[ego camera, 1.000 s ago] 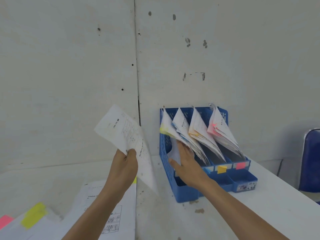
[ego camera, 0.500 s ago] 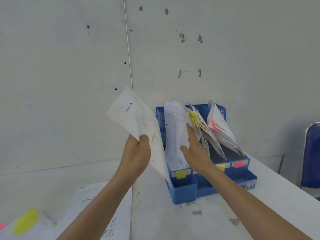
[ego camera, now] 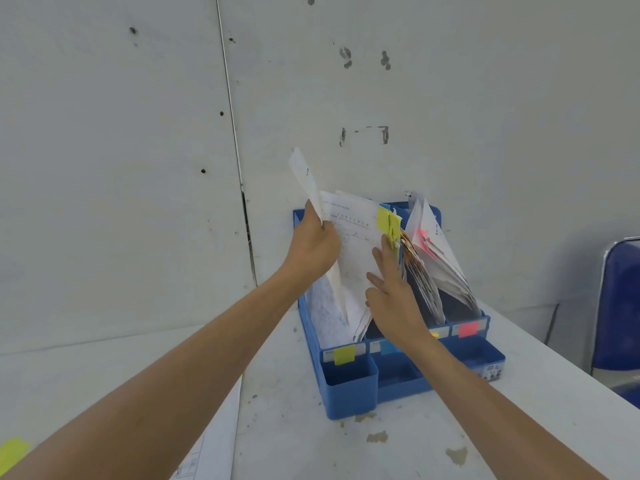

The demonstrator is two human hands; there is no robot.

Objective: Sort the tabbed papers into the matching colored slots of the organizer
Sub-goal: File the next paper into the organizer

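A blue organizer (ego camera: 349,393) stands on the white table against the wall, its slots marked by yellow (ego camera: 344,355), blue, orange and pink (ego camera: 468,329) labels. My left hand (ego camera: 313,249) grips a white sheet (ego camera: 306,181) edge-on, its lower end down inside the leftmost, yellow-labelled slot. My right hand (ego camera: 393,296) presses flat, fingers straight, against the yellow-tabbed papers (ego camera: 356,237) in that slot and pushes them to the right. Yellow tabs (ego camera: 388,221) stick up at their top edge. Papers with orange and pink tabs (ego camera: 433,251) lean in the right slots.
A stack of printed papers (ego camera: 211,455) lies on the table at lower left, with a yellow tab (ego camera: 12,452) at the frame's edge. A blue chair (ego camera: 620,306) stands at the right beyond the table's edge. The wall runs close behind the organizer.
My left hand has carried the sheet rightward and turned it edge-on into the yellow slot. My right hand has pushed the yellow-tabbed papers further right and upright.
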